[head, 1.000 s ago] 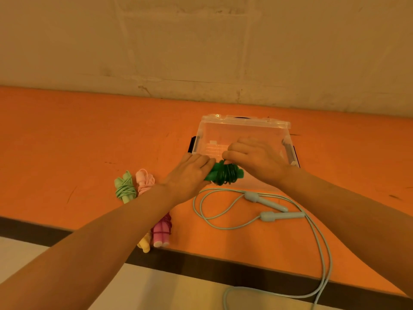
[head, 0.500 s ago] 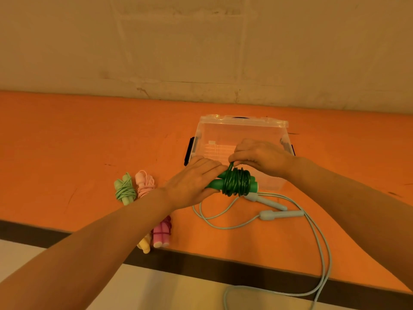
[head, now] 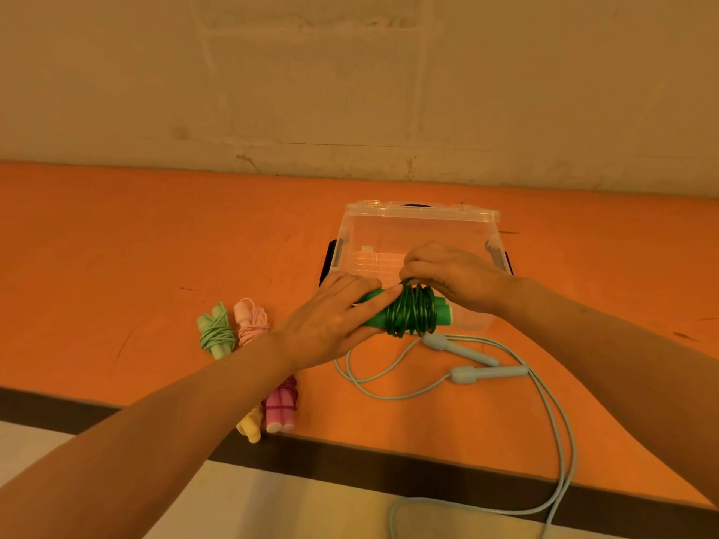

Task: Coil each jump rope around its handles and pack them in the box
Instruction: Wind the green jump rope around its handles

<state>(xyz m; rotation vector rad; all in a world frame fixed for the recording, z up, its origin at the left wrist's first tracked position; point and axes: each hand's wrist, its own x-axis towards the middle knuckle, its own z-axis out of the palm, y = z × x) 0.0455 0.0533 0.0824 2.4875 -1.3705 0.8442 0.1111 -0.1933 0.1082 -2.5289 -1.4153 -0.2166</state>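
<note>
While the dark green jump rope (head: 412, 313) is held just above the orange table (head: 116, 266), at the near edge of the clear plastic box (head: 422, 219), its two handles are seen lying side by side with the cord wound round their middle in many turns. The left end of the handles is gripped by the left hand (head: 330, 320), whose fingers are laid along and curled round them, the thumb underneath. The top of the coil is pinched by the right hand (head: 455, 276) — its fingers are bent down onto the cord, and the hand is placed over the near part of the box. The box is stood open on the table, a little right of centre, with black latches at its left and right sides; only faint moulded ribs are made out through its clear floor. To the left of the hands, two wound ropes are laid side by side: a light green bundle (head: 215, 332) and, touching it on the right, a pale pink bundle (head: 251, 322). Nearer, partly hidden under the left forearm, a magenta bundle (head: 281, 406) and a yellow bundle (head: 251, 425) are set at the near edge of the table. A light blue jump rope (head: 482, 363) is left uncoiled just near of the box — its two handles are pointed right, and its cord is looped on the table and hung over the near edge.
</note>
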